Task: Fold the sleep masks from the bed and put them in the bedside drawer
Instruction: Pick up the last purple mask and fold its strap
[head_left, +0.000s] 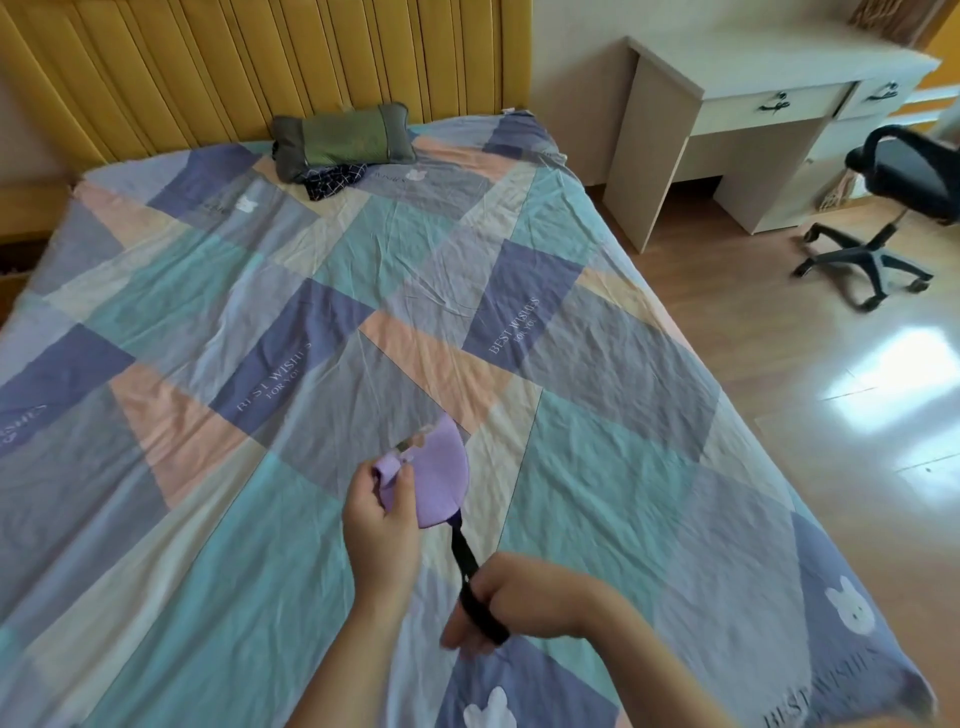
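A purple sleep mask (439, 475) is held above the patchwork bed sheet (322, 291), folded roughly in half. My left hand (382, 525) pinches its left edge. A black elastic strap (465, 548) runs from the mask down to my right hand (511, 600), which has the strap looped around its fingers and pulled taut. A dark checked item (335, 179) lies by the pillow at the head of the bed; I cannot tell what it is. The bedside drawer is not clearly visible.
A grey-green pillow (345, 140) rests against the yellow padded headboard (249, 67). A white desk with drawers (753, 104) and a black swivel chair (893, 208) stand on the wooden floor to the right. A low dark unit (21, 228) sits at the bed's left.
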